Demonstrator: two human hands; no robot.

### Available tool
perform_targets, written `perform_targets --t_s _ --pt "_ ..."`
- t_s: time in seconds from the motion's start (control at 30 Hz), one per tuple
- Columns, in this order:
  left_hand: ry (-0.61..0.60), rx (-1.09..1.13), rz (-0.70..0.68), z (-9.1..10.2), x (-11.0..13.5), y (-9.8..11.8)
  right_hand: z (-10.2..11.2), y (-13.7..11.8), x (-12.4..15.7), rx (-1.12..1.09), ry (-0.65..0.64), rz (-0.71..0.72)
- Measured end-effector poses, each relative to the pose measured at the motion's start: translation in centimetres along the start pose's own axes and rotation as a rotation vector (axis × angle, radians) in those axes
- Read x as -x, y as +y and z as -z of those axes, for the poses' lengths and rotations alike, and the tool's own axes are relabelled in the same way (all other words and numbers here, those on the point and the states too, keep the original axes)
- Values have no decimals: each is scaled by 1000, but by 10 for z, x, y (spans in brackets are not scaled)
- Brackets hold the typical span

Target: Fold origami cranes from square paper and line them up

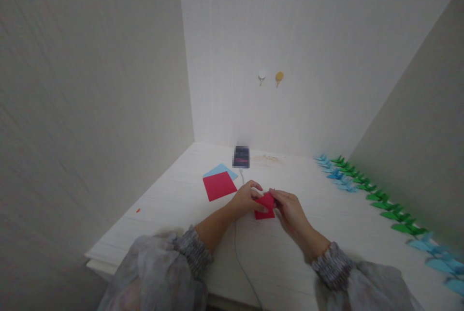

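A folded piece of red paper lies on the white table between my two hands. My left hand holds it from the left, its thumb pressed on the paper and its other fingers curved over the upper edge. With thumb and fingers pinched together, my right hand grips the paper's upper right corner. Left of my left hand, a flat red sheet partly covers a light blue sheet. The underside of the folded paper is hidden.
A dark, blurred device stands near the back wall, and a white cable runs from it toward the front edge. Green folded paper pieces and blue ones line the right side. A small orange scrap lies at left.
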State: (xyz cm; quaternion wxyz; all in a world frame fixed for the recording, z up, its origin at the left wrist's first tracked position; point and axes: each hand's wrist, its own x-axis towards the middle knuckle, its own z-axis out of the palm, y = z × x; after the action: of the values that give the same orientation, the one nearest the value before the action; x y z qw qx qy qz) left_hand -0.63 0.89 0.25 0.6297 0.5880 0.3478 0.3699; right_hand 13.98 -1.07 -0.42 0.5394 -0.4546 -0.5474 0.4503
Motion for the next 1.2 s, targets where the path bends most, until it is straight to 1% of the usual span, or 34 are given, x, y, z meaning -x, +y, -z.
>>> perform_targets --t_s 0.1,0.23,0.3,0.37,0.43,0.5,0.57,0.63,0.73,0.83,1.03,1.13,1.2 --pt "13 -18 23 1 0 -3 2 -4 -2 -93 66 -46" --pt "28 -1 19 1 -1 -7 9 -11 -6 -144 158 -36" --pt "59 14 36 1 -2 -7 12 -15 -6 -179 179 -33" --pt "108 26 76 1 -3 -5 12 -19 -5 -192 147 -25" --pt "157 34 116 1 -4 -3 9 -22 -2 -147 70 -8" --pt "181 48 125 1 -4 -1 5 -22 1 -67 -15 -5" --pt "164 73 123 1 -4 -2 1 -20 2 -4 -77 -33" --pt "125 87 118 1 -4 -3 -2 -16 2 29 -112 -69" --pt "79 51 67 1 -3 -5 -2 -10 2 41 -98 -62" --pt "60 27 1 1 -1 -4 1 -7 2 -2 -63 -48" --pt "28 35 -30 2 -1 -4 1 -3 3 -208 -61 -165" --pt "20 58 -49 1 -2 -5 1 -4 2 -248 -64 -186" --pt "42 67 -60 1 -2 -5 1 -6 0 -254 -70 -180"
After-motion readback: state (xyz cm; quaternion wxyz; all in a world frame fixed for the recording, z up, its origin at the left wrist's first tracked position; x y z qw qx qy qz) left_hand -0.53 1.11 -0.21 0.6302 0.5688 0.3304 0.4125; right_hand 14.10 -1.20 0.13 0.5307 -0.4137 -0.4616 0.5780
